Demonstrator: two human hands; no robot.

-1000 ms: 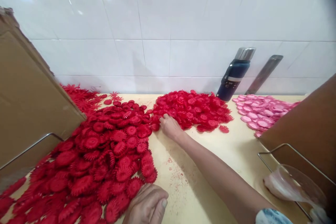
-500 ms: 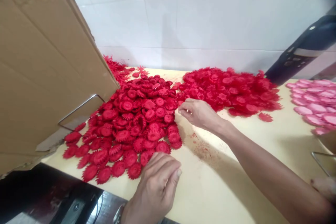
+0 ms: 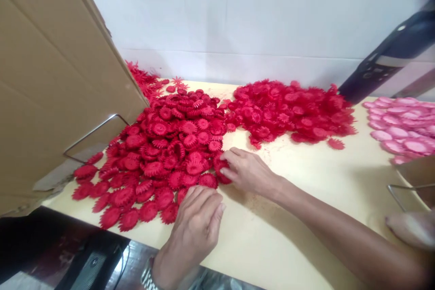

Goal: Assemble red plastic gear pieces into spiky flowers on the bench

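Observation:
A large heap of red serrated discs (image 3: 159, 154), flower-like with round centres, spreads over the pale yellow tabletop (image 3: 306, 217). My right hand (image 3: 246, 170) reaches in from the right, thumb and fingers around a red serrated disc (image 3: 220, 163) on the heap's right edge. At the heap's front edge rests my left hand (image 3: 197, 219), with a metal-banded watch on its wrist. Its fingers are curled and pressed together, and anything inside them is hidden.
A second red heap (image 3: 288, 108) lies by the tiled wall (image 3: 272, 13). Pink discs (image 3: 404, 122) are at the right, beside a box with a wire handle (image 3: 397, 195). A tall cardboard panel (image 3: 61, 81) stands left. A dark sleeve (image 3: 384, 63) slants in at the upper right.
My right hand has come down from between the two heaps to the near heap's right edge and closed around a disc there. My left hand stays by the heap's front; the view has shifted slightly.

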